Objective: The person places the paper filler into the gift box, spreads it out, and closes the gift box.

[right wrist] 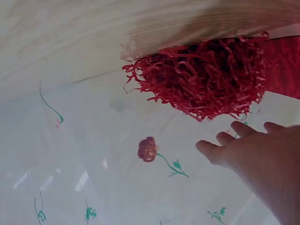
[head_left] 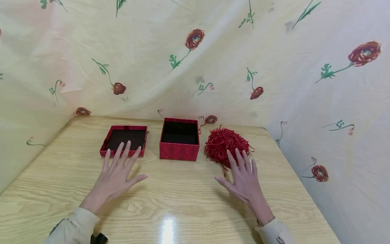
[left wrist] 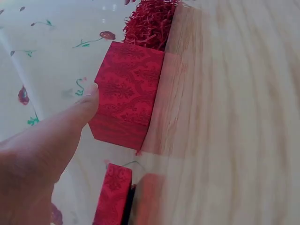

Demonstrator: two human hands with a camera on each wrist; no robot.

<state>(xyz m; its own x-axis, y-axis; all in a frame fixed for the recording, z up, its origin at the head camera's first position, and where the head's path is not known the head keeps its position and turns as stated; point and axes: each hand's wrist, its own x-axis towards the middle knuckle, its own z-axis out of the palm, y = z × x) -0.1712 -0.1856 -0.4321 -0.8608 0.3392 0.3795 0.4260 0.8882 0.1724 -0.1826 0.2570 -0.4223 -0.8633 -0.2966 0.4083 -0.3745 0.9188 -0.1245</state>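
My left hand (head_left: 115, 176), fingers spread, hovers in front of the shallow red box lid (head_left: 123, 154), its fingertips overlapping the lid's dark inside in the head view. The lid lies with its hollow side up. Between the hands stands a red patterned gift box (head_left: 179, 151), open at the top with a black inside. My right hand (head_left: 243, 179) is spread too, nearest to a heap of red shredded paper (head_left: 225, 142), and its fingertips overlap the heap's front edge in the head view. Neither hand holds anything. In the left wrist view the box's patterned side (left wrist: 129, 86) shows beyond the thumb.
The things stand in a row toward the back of a light wood-grain table (head_left: 170, 196). Behind and at both sides hangs a pale cloth (head_left: 146, 57) printed with red flowers. A small black object (head_left: 99, 238) shows beside the left sleeve.
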